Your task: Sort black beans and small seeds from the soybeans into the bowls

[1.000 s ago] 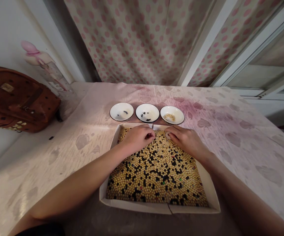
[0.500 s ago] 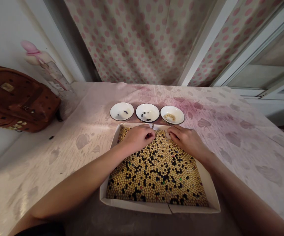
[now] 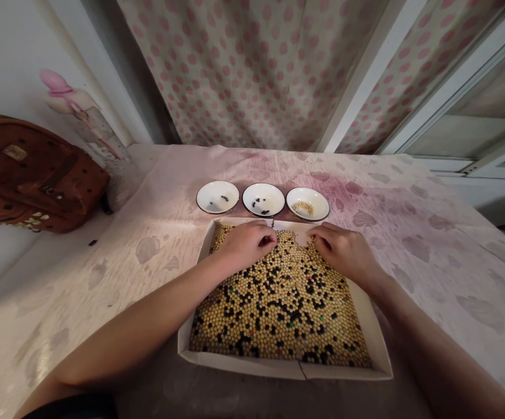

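A shallow white cardboard tray [image 3: 252, 365] is covered with small round gold beads [image 3: 256, 326], mixed with many black ones and a few green and red ones. My left hand [image 3: 250, 243] rests curled over the tray's far left part, fingers closed; whatever they may hold is hidden. Over the far right corner is my right hand [image 3: 343, 250], its thumb and fingertips drawn together; I cannot make out anything in them. Beside those fingertips a patch of bare tray bottom [image 3: 302, 238] shows between the beads.
Just beyond the tray stand three white bowls in a row: the left bowl [image 3: 218, 191] and middle bowl [image 3: 263, 192] hold a few dark beads, the right bowl [image 3: 317, 201] gold ones. A brown backpack [image 3: 38, 174] and a pink-topped bottle [image 3: 77, 110] are at the left.
My right hand has moved a little to the right, uncovering more of the bare patch. My left hand has stayed in place.
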Demonstrator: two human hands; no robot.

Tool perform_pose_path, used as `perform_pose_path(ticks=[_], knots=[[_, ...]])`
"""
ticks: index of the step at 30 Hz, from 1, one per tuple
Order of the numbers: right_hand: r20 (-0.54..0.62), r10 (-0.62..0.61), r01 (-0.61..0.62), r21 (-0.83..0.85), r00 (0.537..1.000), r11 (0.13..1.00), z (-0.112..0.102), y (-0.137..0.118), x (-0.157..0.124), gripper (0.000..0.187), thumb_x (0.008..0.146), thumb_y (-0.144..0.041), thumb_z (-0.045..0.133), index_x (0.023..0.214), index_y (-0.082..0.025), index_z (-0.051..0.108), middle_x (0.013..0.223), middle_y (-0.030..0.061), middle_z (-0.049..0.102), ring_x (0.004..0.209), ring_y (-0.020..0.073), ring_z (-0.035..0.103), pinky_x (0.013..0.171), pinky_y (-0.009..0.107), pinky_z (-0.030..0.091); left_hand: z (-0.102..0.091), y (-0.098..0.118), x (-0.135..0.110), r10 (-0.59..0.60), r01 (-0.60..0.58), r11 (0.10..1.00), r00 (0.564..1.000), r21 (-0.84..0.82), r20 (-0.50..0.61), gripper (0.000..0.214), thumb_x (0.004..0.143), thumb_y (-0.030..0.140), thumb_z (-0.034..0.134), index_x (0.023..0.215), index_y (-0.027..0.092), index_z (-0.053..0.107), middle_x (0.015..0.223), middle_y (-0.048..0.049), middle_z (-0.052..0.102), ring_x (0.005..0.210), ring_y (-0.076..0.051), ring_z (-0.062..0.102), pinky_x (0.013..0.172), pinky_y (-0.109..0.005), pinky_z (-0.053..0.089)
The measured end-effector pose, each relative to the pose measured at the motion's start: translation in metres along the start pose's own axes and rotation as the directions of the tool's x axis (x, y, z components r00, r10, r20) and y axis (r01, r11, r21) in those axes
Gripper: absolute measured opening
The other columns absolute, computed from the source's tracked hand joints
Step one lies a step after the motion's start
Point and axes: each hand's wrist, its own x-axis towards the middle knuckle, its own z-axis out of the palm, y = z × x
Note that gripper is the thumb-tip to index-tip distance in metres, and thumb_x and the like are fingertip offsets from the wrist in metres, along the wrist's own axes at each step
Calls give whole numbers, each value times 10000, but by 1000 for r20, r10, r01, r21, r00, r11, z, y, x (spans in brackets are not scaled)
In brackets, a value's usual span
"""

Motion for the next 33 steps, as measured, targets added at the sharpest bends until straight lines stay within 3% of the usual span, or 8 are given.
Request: perform_pose_path(ticks=[5,10,13,24,33], knots=[[17,4,-6,116,1000,993,-1,0,1,292,963,-233,433,1048,-227,713,1029,45,751,837,195,696,750,352,520,0,0,0,-3,3,1000,1000,7,6,107,912,214,644,895,217,749,881,-22,708,773,-151,622,690,-286,433],[60,-3,0,58,998,998,0,-1,0,164,934,-244,475,890,-226,631,779,13,676,650,162,599,618,332,437,1,-1,0,6,-6,1000,1000,17,4,105,913,213,645,898,215,749,884,-19,710,782,-151,628,703,-290,438],[83,-1,-1,22,997,1000,0,-3,0,109,920,-264,503,848,-234,579,760,13,654,624,158,562,584,330,391,1,-1,0,8,-8,1000,1000,11,2,105,910,210,646,905,217,751,898,-23,718,781,-151,628,709,-293,444],[120,47,-54,50,992,997,2,-14,10,163,951,-291,485,815,-232,553,764,18,656,607,154,556,572,318,368,0,2,0,-4,4,1000,1000,16,-4,108,912,235,651,904,217,757,886,-23,723,777,-155,634,688,-291,436],[120,100,-99,-15,988,995,6,-19,9,152,970,-292,477,862,-229,563,800,45,693,696,209,647,617,340,398,2,0,0,13,-13,1000,1000,14,-18,120,908,225,637,899,216,757,882,-29,720,770,-154,630,687,-288,443]])
